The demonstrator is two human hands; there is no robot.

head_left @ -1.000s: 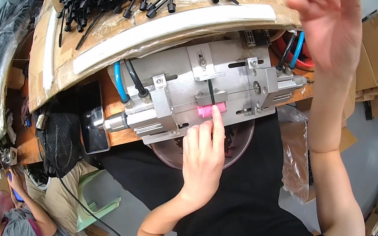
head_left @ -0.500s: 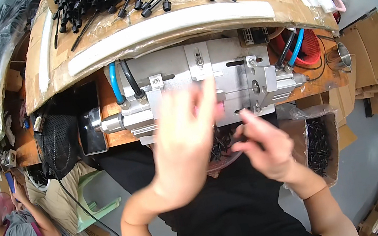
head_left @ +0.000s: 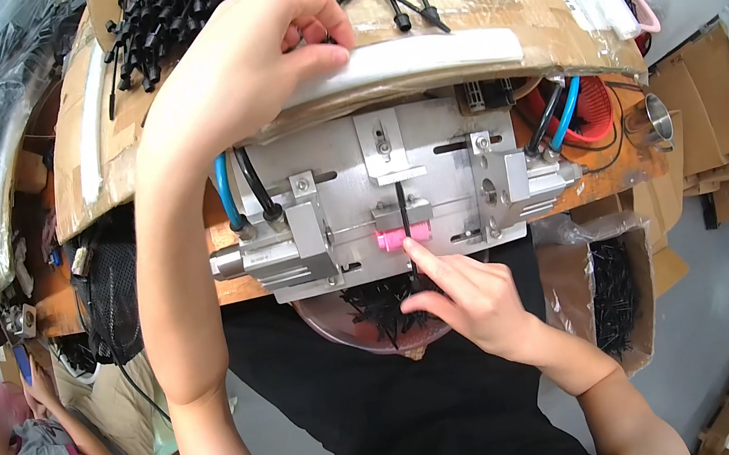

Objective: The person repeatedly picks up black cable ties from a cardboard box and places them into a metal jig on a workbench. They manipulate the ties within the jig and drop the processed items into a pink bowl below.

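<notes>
My left hand point(head_left: 285, 51) reaches over the cardboard at the front edge of the pile of black capped rods point(head_left: 181, 16). Its fingers are curled in, with thumb and fingertips close together; what they hold, if anything, is hidden. On the metal fixture point(head_left: 331, 146), a thin black rod point(head_left: 400, 197) lies lengthwise across a pink block point(head_left: 391, 239). With its index finger stretched out, my right hand point(head_left: 480, 300) touches the rod at the block's near side. The thumb stands apart, and nothing shows in the palm. Below the fixture's near edge is a bowl point(head_left: 333, 326) of black rods point(head_left: 383, 307).
Metal cylinders point(head_left: 279, 267) with blue and black hoses flank the fixture. A red basket point(head_left: 594, 99) and a metal cup point(head_left: 650, 121) stand at the right. An open box point(head_left: 570, 289) of black pieces sits lower right. Another person point(head_left: 62, 446) sits at the left.
My left hand has moved from over the fixture up and away to the rod pile. My right hand has shifted left onto the rod, which now shows on the pink block.
</notes>
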